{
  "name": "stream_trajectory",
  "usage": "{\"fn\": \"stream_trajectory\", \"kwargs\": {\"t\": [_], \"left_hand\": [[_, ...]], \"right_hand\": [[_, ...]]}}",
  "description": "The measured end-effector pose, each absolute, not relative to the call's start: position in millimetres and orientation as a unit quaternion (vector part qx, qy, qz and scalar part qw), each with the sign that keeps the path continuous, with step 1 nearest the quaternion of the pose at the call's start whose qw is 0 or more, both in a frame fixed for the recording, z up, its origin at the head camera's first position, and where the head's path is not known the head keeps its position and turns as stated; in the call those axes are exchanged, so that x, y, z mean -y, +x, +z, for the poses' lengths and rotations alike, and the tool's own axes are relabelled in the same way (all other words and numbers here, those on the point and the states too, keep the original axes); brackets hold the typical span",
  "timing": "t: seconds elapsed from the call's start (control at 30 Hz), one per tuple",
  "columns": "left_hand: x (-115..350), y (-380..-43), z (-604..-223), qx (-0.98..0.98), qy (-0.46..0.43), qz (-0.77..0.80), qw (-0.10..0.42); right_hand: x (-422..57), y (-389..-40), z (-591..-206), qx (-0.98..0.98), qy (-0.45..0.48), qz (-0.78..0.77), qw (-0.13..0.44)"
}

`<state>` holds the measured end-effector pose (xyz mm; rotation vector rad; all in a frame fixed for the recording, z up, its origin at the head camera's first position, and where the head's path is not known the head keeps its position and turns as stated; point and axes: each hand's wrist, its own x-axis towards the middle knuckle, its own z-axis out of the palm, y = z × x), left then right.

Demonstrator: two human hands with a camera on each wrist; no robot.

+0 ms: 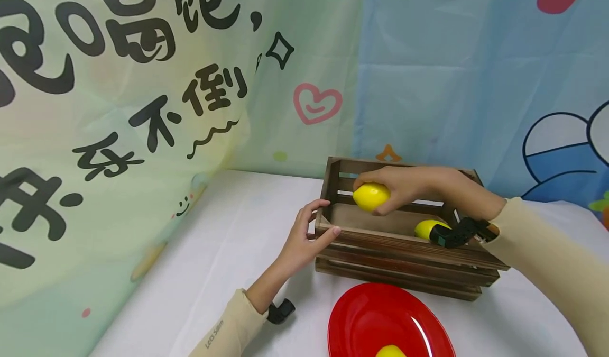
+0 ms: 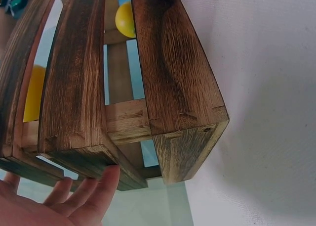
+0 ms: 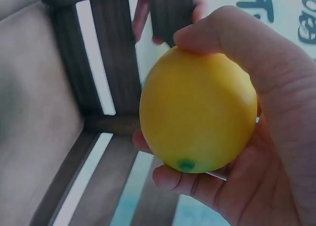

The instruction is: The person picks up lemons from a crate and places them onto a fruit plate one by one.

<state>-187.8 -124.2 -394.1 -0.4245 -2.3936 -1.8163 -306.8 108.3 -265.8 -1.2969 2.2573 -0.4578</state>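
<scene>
My right hand [image 1: 399,185] holds a yellow lemon [image 1: 371,197] above the inside of a brown slatted wooden crate [image 1: 404,262]. In the right wrist view, the thumb lies over one side of this lemon [image 3: 197,107] and fingers curl under the other. A second lemon [image 1: 428,229] sits inside the crate near its right end, partly hidden by the right wrist. My left hand [image 1: 306,232] grips the crate's near left corner, thumb over the front rail. The left wrist view shows its fingertips [image 2: 109,176] against the end slats.
A red plate [image 1: 349,314] stands in front of the crate, cut by the lower frame edge, with another lemon [image 1: 391,351] on it. White cloth [image 1: 228,230] covers the table. A printed curtain [image 1: 304,39] hangs close behind the crate and along the left.
</scene>
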Motion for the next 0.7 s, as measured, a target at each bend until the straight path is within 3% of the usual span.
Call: {"fn": "stream_trajectory", "kwargs": {"t": [0.7], "left_hand": [[125,-188,-394,0.79,-0.148,-0.591,0.066]], "right_hand": [[-113,-232,-233,-0.794,-0.552,-0.142,0.214]]}}
